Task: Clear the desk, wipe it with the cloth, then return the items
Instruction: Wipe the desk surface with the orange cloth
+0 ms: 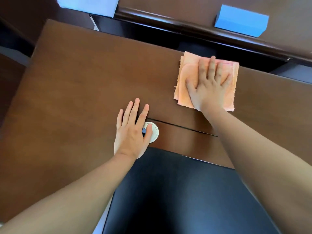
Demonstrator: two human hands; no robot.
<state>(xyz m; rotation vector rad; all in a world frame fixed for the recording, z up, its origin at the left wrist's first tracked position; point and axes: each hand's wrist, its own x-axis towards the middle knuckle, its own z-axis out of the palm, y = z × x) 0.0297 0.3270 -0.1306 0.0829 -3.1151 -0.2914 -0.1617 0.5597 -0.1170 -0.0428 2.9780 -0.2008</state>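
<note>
A folded orange cloth (pixel 185 92) lies flat on the brown wooden desk (pixel 76 85), near its far right edge. My right hand (pixel 209 86) presses on the cloth with straight, spread fingers. My left hand (pixel 132 130) rests flat on the desk near the front edge, fingers straight, and partly covers a white round cable grommet (pixel 154 131).
A blue box (pixel 241 21) sits on a darker wooden surface behind the desk at the top right. White paper (pixel 87 4) shows at the top left. A thin slot runs across the desk right of the grommet. A dark cut-out lies below the desk's front edge.
</note>
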